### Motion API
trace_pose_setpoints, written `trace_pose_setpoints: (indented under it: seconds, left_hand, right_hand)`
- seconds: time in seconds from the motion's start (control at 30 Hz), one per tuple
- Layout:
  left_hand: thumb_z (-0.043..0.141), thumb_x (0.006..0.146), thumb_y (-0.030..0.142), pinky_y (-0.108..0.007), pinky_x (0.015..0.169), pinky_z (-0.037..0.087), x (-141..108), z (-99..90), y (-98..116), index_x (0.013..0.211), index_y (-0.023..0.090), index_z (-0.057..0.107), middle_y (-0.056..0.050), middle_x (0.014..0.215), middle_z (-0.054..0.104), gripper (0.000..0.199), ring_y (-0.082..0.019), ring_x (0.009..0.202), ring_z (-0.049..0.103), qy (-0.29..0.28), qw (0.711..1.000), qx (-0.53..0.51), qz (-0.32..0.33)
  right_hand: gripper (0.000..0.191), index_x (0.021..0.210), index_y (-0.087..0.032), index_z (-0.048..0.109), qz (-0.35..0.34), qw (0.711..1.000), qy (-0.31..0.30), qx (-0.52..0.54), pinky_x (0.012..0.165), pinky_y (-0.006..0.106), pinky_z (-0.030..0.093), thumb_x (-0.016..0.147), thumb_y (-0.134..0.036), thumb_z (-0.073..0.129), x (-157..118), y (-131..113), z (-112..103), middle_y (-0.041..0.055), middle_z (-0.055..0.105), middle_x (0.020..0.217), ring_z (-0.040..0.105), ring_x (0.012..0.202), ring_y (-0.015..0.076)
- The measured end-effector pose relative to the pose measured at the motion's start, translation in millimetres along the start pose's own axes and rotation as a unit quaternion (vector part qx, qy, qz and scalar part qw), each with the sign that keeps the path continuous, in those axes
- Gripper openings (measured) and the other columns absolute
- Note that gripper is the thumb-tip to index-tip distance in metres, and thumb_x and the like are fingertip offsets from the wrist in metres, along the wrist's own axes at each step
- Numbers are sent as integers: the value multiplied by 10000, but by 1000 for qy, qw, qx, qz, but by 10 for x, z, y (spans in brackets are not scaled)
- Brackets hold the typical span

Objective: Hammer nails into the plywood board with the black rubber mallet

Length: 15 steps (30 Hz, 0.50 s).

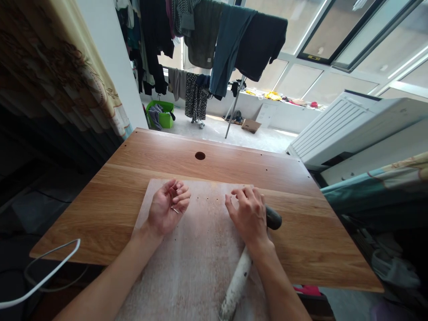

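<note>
My left hand (169,207) is turned palm up over the left side of a pale, worn wooden board (194,258). Its fingers curl loosely over a small nail (174,210) in the palm. Across the board, my right hand (249,209) is palm down with its fingers bent and apart; I see nothing between thumb and forefinger. Beneath and beside that hand lies a mallet with a black head (274,218) and a whitish, stained handle (236,285). Part of the mallet is hidden by the right hand and wrist. Small holes (207,198) dot the board between my hands.
The board rests on a brown wooden tabletop (307,232) with a round cable hole (199,155). A white cable (50,281) loops at the lower left. Beyond are a drying rack with clothes (230,40), a green basket (166,118) and a white slatted unit (337,125).
</note>
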<state>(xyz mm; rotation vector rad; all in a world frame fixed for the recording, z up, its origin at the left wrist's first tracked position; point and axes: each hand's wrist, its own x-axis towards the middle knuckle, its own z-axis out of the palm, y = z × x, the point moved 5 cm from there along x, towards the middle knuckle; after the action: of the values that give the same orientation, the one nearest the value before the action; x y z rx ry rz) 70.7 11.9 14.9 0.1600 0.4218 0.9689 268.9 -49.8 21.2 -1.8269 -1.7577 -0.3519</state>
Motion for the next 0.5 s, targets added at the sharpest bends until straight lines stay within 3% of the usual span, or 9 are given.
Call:
trace_pose_setpoints:
  seconds: [0.17, 0.37, 0.5]
  left_hand:
    - [448, 1034, 248, -124, 322, 222, 55, -25, -279, 686, 132, 522, 48, 599, 392, 374, -25, 387, 299, -21, 991, 91, -98]
    - [595, 932, 227, -130, 331, 216, 111, -85, -133, 678, 134, 531, 61, 584, 371, 278, -27, 400, 251, -11, 994, 106, -35]
    - [646, 885, 233, -135, 351, 211, 98, -97, -153, 739, 123, 590, 58, 600, 383, 191, -31, 425, 250, -12, 990, 133, -50]
  right_hand:
    - [155, 837, -195, 679, -2, 1000, -21, -3, 839, 408, 387, 981, -212, 626, 5, 28, 25, 78, 684, 882, 560, 915, 294]
    - [212, 852, -197, 682, -23, 999, -26, 24, 868, 400, 384, 1030, -196, 567, -20, 50, 45, 62, 688, 876, 559, 907, 272]
    - [246, 854, -200, 666, -36, 999, -4, 40, 842, 403, 383, 1052, -192, 521, -13, 55, 16, 67, 671, 855, 548, 890, 273]
